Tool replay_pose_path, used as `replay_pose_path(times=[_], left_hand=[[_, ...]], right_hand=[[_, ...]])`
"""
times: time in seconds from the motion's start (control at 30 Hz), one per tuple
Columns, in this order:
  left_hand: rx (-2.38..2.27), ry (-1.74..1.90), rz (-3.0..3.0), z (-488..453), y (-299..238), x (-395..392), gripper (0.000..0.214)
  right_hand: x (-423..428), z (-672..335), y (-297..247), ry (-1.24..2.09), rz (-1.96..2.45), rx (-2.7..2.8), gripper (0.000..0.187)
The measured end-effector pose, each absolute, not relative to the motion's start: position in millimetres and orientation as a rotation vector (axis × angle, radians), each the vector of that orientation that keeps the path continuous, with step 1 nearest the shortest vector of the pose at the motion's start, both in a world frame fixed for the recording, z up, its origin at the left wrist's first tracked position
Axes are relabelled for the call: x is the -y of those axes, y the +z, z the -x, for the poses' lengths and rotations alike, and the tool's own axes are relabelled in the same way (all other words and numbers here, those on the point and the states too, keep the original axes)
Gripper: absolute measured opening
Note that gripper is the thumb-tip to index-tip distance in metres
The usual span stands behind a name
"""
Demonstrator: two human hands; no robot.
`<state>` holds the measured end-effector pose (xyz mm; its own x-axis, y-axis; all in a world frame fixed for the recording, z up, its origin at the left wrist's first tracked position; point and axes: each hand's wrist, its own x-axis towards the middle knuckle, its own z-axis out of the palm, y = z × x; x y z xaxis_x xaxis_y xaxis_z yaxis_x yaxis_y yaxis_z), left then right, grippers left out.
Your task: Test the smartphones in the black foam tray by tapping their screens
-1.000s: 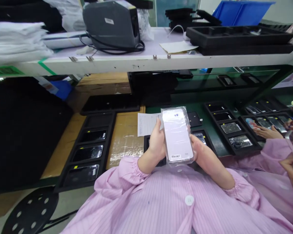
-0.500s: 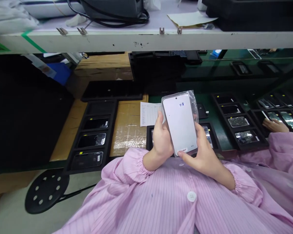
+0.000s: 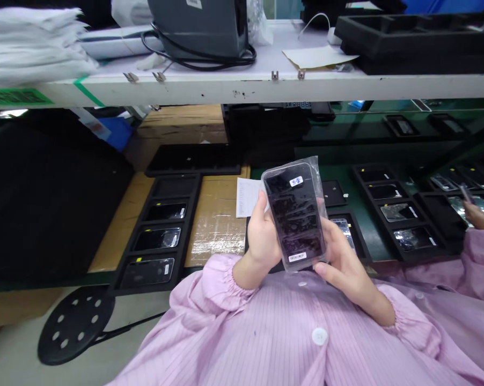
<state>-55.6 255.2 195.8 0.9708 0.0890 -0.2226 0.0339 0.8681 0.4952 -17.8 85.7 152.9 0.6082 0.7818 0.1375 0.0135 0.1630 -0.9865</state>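
Note:
Between my two hands is a smartphone [image 3: 296,217] in a clear plastic sleeve, its screen dark and facing me. A small handwritten label sits near its top and a barcode sticker near its bottom. My left hand [image 3: 262,236] grips the left edge, thumb along the side. My right hand [image 3: 342,262] holds the lower right edge, thumb by the bottom corner. Behind the phone, a printed paper sheet [image 3: 247,197] lies partly covered. Below it, a black tray [image 3: 357,236] with a phone in it is half hidden by my hands.
To the left, a black tray [image 3: 189,214] carries several phones on a taped cardboard box [image 3: 215,214]. More phone trays [image 3: 395,206] lie to the right, by a co-worker's hand [image 3: 481,217]. A white shelf edge [image 3: 226,88] crosses above. A black stool [image 3: 76,324] stands lower left.
The phone's screen has gone from lit white to dark. My right thumb has shifted right, off the screen's bottom edge. The co-worker's hand has moved right. The camera view has tilted up slightly.

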Motion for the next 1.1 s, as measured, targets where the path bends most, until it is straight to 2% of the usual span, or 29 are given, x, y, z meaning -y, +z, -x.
replay_pose_path(times=[0.2, 0.33, 0.63, 0.8, 0.97, 1.0, 1.1], left_hand=[[-0.258, 0.038, -0.547, 56.9, 198.0, -266.1, 0.071], [-0.280, 0.039, -0.552, 57.3, 199.3, -269.7, 0.071], [-0.225, -0.004, -0.483, 54.2, 201.1, -269.8, 0.080], [-0.264, -0.099, -0.454, 53.7, 194.7, -281.7, 0.078], [-0.373, -0.046, -0.415, 66.0, 180.4, -320.1, 0.077], [-0.403, 0.002, -0.409, 69.2, 175.6, -327.6, 0.076], [-0.493, 0.099, -0.416, 79.4, 158.3, -343.5, 0.071]], right_hand=[[-89.6, 16.0, 144.4, 0.902, 1.197, 0.736, 0.041], [-93.3, 14.6, 144.4, 0.857, 1.218, 0.706, 0.044], [-100.5, 8.2, 148.4, 0.304, 1.382, 0.561, 0.031], [-95.6, -1.7, 155.6, 0.198, 1.467, 0.549, 0.029], [-39.9, -82.9, 138.5, -0.408, 1.679, 0.162, 0.033], [-22.8, -103.1, 129.0, -0.453, 1.745, 0.039, 0.034], [19.5, -150.1, 91.4, -0.310, 1.915, -0.241, 0.035]])
